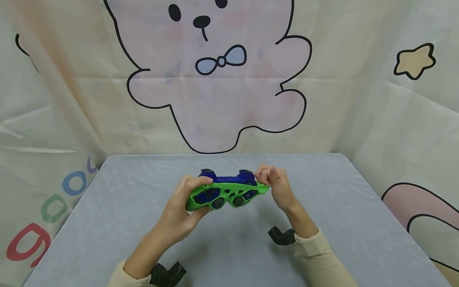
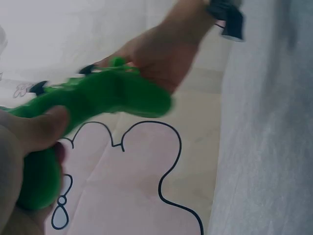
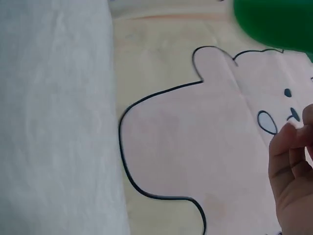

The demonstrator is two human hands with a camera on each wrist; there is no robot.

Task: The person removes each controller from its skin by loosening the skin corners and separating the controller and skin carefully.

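Observation:
A blue game controller (image 1: 231,179) with two thumbsticks sits partly inside a green silicone cover (image 1: 233,187), held up in front of the person. The left hand (image 1: 183,203) grips the left end, thumb on one side and fingers on the other. In the left wrist view its thumb presses the green cover (image 2: 98,95). At the other end the right hand (image 1: 277,185), fingers curled, pinches the cover's edge, which is drawn out to a point there. The blue top with its shoulder buttons shows above the cover. The right wrist view has the right hand's curled fingers (image 3: 288,161) near the blurred cover (image 3: 279,22).
A grey cloth-covered table (image 1: 229,247) lies under the hands. Behind it hangs a pale curtain (image 1: 222,99) with a cartoon bear. Dark wrist mounts (image 1: 281,236) sit on both sleeves.

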